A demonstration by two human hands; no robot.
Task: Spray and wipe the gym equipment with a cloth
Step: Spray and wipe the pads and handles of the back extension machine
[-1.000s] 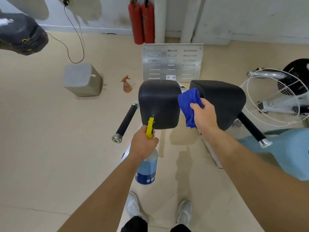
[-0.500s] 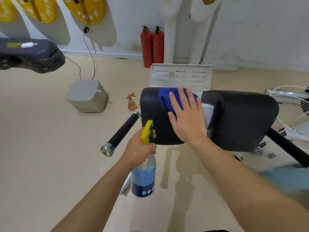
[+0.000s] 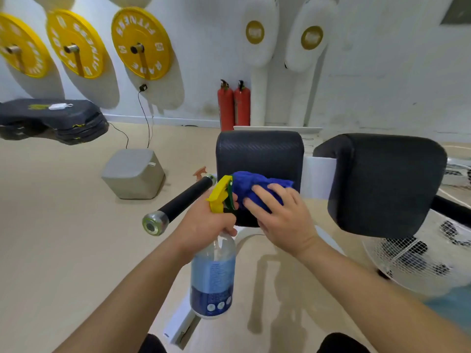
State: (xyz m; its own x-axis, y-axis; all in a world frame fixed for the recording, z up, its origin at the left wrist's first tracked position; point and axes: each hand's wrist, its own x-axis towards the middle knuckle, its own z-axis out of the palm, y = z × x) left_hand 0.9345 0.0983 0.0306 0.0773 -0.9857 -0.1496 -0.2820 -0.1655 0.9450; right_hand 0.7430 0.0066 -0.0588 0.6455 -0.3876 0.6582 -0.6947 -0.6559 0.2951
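Observation:
Two black pads of a gym machine stand in front of me: the left pad (image 3: 258, 154) and the right pad (image 3: 382, 184), joined by a white bar. My right hand (image 3: 283, 217) presses a blue cloth (image 3: 254, 184) flat against the lower front of the left pad. My left hand (image 3: 204, 225) grips the neck of a spray bottle (image 3: 212, 278) with blue liquid and a yellow trigger, held upright just left of the cloth. A black handle bar (image 3: 183, 200) with a metal end cap sticks out to the left of the pad.
A grey cube (image 3: 133, 174) sits on the floor to the left, with a small orange spray bottle (image 3: 200, 171) behind the handle. Two red fire extinguishers (image 3: 233, 105) stand by the wall. Yellow weight plates (image 3: 141, 43) hang on the wall. A white fan (image 3: 420, 256) lies at right.
My right hand with the cloth has slid from the top of the left pad down to its lower front. My view has tilted up, showing more of the wall.

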